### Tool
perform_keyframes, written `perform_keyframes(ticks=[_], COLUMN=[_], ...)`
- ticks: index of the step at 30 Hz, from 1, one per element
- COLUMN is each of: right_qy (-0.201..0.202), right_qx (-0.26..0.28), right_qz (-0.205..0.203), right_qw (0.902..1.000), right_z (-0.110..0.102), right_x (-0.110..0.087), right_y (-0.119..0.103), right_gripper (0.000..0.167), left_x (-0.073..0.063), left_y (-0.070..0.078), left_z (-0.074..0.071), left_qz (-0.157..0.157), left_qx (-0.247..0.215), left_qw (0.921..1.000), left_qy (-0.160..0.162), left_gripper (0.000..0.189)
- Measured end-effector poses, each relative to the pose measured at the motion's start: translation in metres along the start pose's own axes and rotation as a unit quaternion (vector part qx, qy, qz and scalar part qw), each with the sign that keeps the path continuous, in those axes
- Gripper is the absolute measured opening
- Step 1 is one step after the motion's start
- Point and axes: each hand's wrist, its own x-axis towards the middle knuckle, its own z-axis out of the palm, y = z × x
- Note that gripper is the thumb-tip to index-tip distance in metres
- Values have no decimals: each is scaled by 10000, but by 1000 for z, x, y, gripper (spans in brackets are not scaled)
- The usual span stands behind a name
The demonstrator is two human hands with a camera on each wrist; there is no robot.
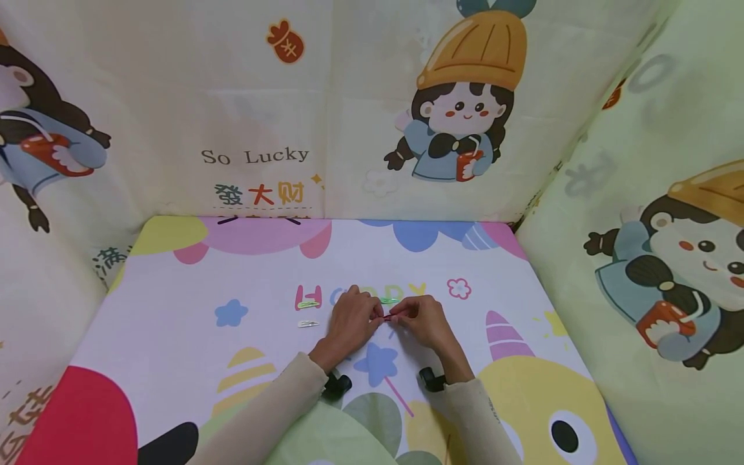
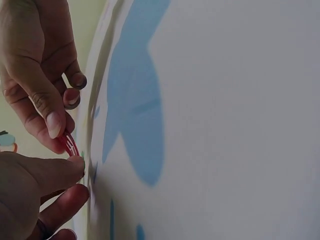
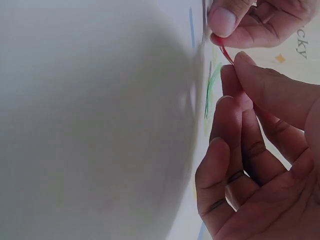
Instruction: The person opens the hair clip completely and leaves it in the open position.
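A small red snap hair clip [image 2: 71, 145] is stretched between both hands, slightly bent in the right wrist view. My left hand [image 1: 352, 318] pinches one end between thumb and forefinger. From the other side, my right hand [image 1: 427, 319] pinches the opposite end, its remaining fingers loosely curled in the right wrist view. The fingertips hide both ends of the clip. Just behind the hands lies a green hair clip [image 1: 388, 300] on the printed cloth.
Left of the hands, a yellow-green hair clip [image 1: 309, 304] lies over the printed letter H, with a white hair clip [image 1: 308, 323] in front of it. Patterned cloth walls [image 1: 360, 116] stand behind and at both sides of the covered table [image 1: 174, 323].
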Motion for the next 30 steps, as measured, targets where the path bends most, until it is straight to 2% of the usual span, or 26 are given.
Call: perform_keyframes(ticks=[5,14,21,30], right_qy=[168,217,145,59], right_qx=[168,471,554,1320], right_qz=[-10,-86,-398,-583], right_qw=[9997,9986,9976,9895], right_z=[-2,-5,-7,-11], right_x=[-1,1,2,2], right_y=[0,0,-2,-7], right_gripper=[11,11,11,7], left_x=[-2,-5,-5,-4], left_y=[-1,-5,-7,-9], left_z=[-3,-11,-20,-29], left_qz=[-185,-410,-516,-486], left_qx=[-192,-979,-1637,-2316], left_qw=[9996,9943,9851,9716], left_qy=[-75,-60,-72,66], left_gripper=[14,9,6,5])
